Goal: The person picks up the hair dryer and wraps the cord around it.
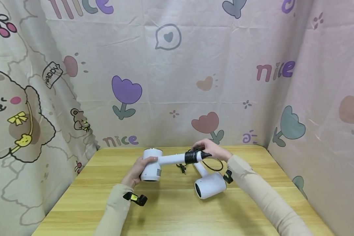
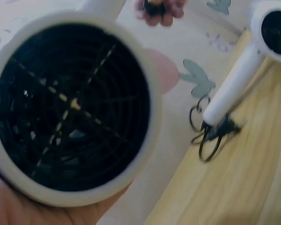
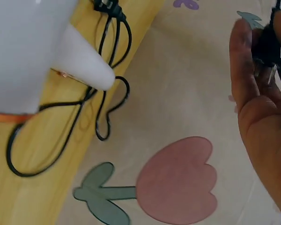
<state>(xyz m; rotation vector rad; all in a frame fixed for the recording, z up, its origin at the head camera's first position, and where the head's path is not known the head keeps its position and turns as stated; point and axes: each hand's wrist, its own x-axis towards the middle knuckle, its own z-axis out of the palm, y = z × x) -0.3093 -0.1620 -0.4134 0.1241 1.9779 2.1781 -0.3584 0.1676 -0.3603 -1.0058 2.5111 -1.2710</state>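
Observation:
My left hand (image 1: 138, 171) grips a white hair dryer (image 1: 151, 165) round its barrel and holds it above the table. The dryer's handle points right, with its black cord (image 1: 191, 157) wound in tight coils round the handle's end. In the left wrist view the round dark grille (image 2: 72, 108) of this dryer fills the left side. Behind the handle's end, my right hand (image 1: 207, 146) pinches a black plug (image 3: 268, 47) between thumb and fingers, its metal prongs showing in the right wrist view. A second white hair dryer (image 1: 210, 186) lies on the table below the right hand.
The second dryer's loose black cord (image 3: 47, 171) curls over the wooden table (image 1: 100, 196), and its plug (image 1: 183, 168) lies near the middle. Printed curtains (image 1: 171, 82) hang at the back and both sides. A small black camera sits on each wrist.

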